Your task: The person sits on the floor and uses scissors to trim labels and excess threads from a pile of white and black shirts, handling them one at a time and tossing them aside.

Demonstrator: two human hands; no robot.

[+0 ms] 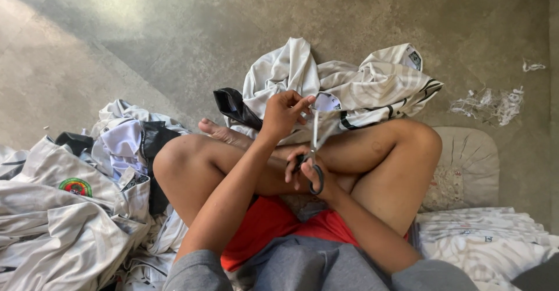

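I sit cross-legged on a concrete floor. My left hand (283, 113) pinches a small white fabric tag (326, 101) at the edge of a white shirt (372, 87) draped over my legs. My right hand (307, 171) grips black-handled scissors (315, 151), fingers through the loops, blades pointing up toward the tag. The blades look slightly apart just below the tag.
A heap of white shirts (64, 221) with a round green badge lies at my left. Folded white garments (483, 238) are stacked at my right, beside a cushion (471, 163). White thread and fabric scraps (489, 104) litter the floor at the right.
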